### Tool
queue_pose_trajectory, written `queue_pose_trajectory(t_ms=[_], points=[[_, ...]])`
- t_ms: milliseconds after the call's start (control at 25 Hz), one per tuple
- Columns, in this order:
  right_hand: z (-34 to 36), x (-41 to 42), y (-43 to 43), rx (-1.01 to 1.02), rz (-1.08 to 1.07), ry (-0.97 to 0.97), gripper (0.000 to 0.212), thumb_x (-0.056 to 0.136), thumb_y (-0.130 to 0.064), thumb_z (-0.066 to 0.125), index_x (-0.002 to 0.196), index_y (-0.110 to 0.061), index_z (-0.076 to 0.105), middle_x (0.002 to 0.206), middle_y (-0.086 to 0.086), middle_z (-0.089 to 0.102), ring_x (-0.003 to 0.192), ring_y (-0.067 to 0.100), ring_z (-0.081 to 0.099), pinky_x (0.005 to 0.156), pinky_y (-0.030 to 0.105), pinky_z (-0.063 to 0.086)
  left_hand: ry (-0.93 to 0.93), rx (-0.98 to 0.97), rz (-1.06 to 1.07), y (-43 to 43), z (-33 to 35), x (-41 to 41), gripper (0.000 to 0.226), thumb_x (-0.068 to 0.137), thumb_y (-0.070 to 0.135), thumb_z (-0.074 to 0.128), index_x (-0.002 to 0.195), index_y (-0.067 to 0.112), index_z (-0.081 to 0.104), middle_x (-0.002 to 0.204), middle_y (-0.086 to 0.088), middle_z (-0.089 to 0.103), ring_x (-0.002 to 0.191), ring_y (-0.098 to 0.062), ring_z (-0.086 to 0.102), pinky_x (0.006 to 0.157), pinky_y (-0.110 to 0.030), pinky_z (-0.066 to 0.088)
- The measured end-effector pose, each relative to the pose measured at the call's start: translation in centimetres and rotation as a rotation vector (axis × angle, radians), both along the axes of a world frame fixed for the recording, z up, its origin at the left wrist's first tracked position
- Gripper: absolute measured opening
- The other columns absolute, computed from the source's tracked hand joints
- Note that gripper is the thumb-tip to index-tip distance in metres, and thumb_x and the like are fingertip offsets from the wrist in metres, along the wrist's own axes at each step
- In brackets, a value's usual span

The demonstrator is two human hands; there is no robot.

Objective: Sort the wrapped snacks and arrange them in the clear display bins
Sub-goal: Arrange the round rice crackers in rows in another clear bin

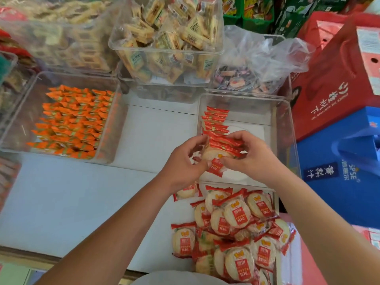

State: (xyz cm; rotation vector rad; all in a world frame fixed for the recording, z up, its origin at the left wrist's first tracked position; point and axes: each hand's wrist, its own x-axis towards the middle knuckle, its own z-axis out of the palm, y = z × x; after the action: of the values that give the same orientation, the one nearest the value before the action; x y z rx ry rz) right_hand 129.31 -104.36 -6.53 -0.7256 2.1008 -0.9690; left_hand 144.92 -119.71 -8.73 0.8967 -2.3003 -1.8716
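Observation:
A clear display bin (pixel 284 124) stands at the right, with a row of red-wrapped round rice crackers (pixel 216 120) standing on edge along its left wall. My left hand (pixel 183 163) and my right hand (pixel 253 155) both grip a stack of the same crackers (pixel 220 153) at the near end of that row, inside the bin. A loose pile of red-wrapped crackers (pixel 234 229) lies on the white table just in front of the bin. Another clear bin (pixel 12 124) at the left holds neat rows of orange-wrapped snacks (pixel 74 122).
Behind stand clear bins of yellow-wrapped biscuits (pixel 168 38) and a plastic bag of mixed candies (pixel 246 75). Red (pixel 337 79) and blue (pixel 337 173) gift boxes crowd the right side. The white tabletop (pixel 82 202) stretches between the bins.

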Motion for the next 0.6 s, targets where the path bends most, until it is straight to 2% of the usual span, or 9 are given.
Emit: queue_pose_trajectory(t_ms=[80, 200, 320, 440, 520, 600], points=[[-2.2, -0.7, -1.1, 0.055, -0.022, 0.039, 0.052, 0.076, -0.018, 0.089, 0.117, -0.026, 0.057, 0.104, -0.017, 0.067, 0.090, -0.002, 0.066, 0.074, 0.011, 0.050, -0.056, -0.094, 0.099, -0.7, -1.4, -0.4, 0.055, 0.094, 0.023, 0.073, 0.145, 0.030, 0.052, 0.140, 0.016, 0.058, 0.127, -0.001, 0.056, 0.110, -0.027, 0.046], [-5.6, -1.2, -2.9, 0.141, 0.009, 0.073, 0.048, 0.080, -0.013, 0.085, 0.113, -0.026, 0.052, 0.101, -0.022, 0.060, 0.091, -0.002, 0.061, 0.069, 0.009, 0.043, -0.166, -0.148, 0.223, -1.1, -3.3, 0.1, 0.053, 0.096, 0.024, 0.069, 0.146, 0.026, 0.051, 0.138, 0.015, 0.056, 0.120, -0.004, 0.057, 0.103, -0.028, 0.049], [-8.5, -1.3, -4.2, 0.170, 0.034, 0.098, 0.049, 0.080, -0.012, 0.085, 0.113, -0.028, 0.053, 0.111, -0.012, 0.057, 0.099, 0.009, 0.061, 0.080, 0.017, 0.046, -0.198, -0.016, 0.201, -1.0, -4.7, 0.8, 0.043, 0.099, 0.024, 0.065, 0.141, 0.026, 0.056, 0.124, 0.013, 0.064, 0.113, -0.006, 0.062, 0.094, -0.021, 0.052], [-10.3, -1.3, -4.5, 0.249, 0.030, 0.236, 0.055, 0.084, -0.031, 0.084, 0.129, -0.035, 0.053, 0.121, -0.012, 0.045, 0.110, 0.014, 0.057, 0.095, 0.031, 0.052, -0.202, 0.010, 0.198, -1.0, -5.2, 1.2, 0.037, 0.101, 0.027, 0.063, 0.138, 0.027, 0.059, 0.118, 0.014, 0.065, 0.108, 0.001, 0.062, 0.089, -0.014, 0.049], [-10.2, -1.1, -4.6, 0.304, 0.014, 0.305, 0.062, 0.087, -0.037, 0.080, 0.138, -0.039, 0.045, 0.123, -0.012, 0.046, 0.110, 0.014, 0.058, 0.093, 0.038, 0.056, -0.200, 0.000, 0.188, -1.0, -5.4, 1.4, 0.035, 0.101, 0.030, 0.063, 0.136, 0.028, 0.060, 0.117, 0.015, 0.066, 0.106, 0.003, 0.061, 0.090, -0.015, 0.049], [-9.8, -1.0, -4.7, 0.291, -0.060, 0.248, 0.068, 0.085, -0.036, 0.082, 0.139, -0.036, 0.040, 0.125, -0.012, 0.053, 0.107, 0.014, 0.062, 0.091, 0.040, 0.056, -0.197, 0.003, 0.190, -1.2, -5.7, 1.7, 0.033, 0.101, 0.034, 0.063, 0.133, 0.029, 0.061, 0.117, 0.016, 0.067, 0.106, 0.003, 0.061, 0.091, -0.017, 0.050]])
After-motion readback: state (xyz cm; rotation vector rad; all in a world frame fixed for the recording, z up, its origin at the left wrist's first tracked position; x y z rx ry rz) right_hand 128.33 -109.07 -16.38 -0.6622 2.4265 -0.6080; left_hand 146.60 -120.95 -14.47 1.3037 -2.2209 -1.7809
